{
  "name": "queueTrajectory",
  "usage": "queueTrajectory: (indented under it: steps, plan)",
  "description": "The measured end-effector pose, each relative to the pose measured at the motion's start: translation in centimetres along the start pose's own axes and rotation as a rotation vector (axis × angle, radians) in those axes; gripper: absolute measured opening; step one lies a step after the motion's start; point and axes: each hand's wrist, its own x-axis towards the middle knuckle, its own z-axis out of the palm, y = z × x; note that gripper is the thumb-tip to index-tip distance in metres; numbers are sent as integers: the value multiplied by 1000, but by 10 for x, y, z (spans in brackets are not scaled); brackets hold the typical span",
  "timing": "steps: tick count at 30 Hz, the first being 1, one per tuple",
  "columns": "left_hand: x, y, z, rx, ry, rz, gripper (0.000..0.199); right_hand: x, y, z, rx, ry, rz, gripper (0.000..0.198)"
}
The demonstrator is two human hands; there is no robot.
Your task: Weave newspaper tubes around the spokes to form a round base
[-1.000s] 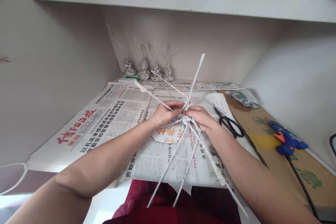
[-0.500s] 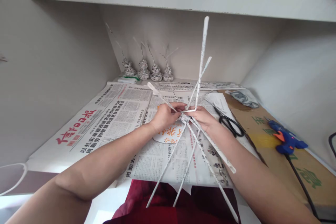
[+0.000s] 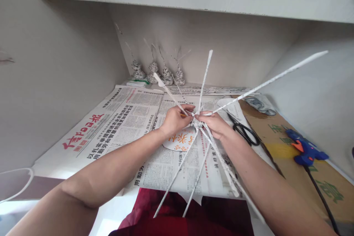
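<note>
Between my hands is a small woven paper piece (image 3: 197, 123), with several long rolled-paper strips fanning out from it. My left hand (image 3: 178, 120) is closed on its left side, thumb and fingers pinching near the centre. My right hand (image 3: 212, 122) pinches the right side, where one long paper strip (image 3: 265, 82) runs out to the upper right. Other strips point up and down toward my lap. Beneath my hands lies a white paper piece with orange handwriting (image 3: 178, 141), partly covered. The fingertips hide part of the weave.
Newspaper (image 3: 110, 129) covers the table. Black scissors (image 3: 246, 131) lie right of my hand, and a blue glue gun (image 3: 306, 149) rests on cardboard (image 3: 279, 155). Several woven paper gourds (image 3: 167, 75) stand at the back beside a row of paper rolls (image 3: 221, 90). A shelf edge (image 3: 193, 5) hangs above.
The long strip that stood nearly upright above my right hand now slants to the upper right. Strips below the right hand have shifted. Both hands stay at the woven centre.
</note>
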Motion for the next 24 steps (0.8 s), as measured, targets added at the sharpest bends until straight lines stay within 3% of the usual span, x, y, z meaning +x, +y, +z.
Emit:
queueTrajectory:
  steps: [5, 8, 13, 18, 21, 24]
  plan:
    - [7, 0, -3, -425, -29, -356, 16, 4, -6, -10, -5, -22, 16, 22]
    - [9, 1, -7, -503, -96, -502, 15, 8, -9, -21, -20, -19, 30, 19]
    - [7, 8, -15, -561, -292, -493, 22, 15, -17, -48, 22, -54, 163, 15]
    - [1, 31, -27, -653, -666, -479, 37, 18, -19, -73, 123, -140, 185, 15]
    - [1, 36, -34, -606, -823, -512, 44, 19, -17, -80, 108, -148, 157, 17]
    - [5, 24, -34, -479, -892, -541, 36, 20, -15, -77, 24, -162, 171, 16]
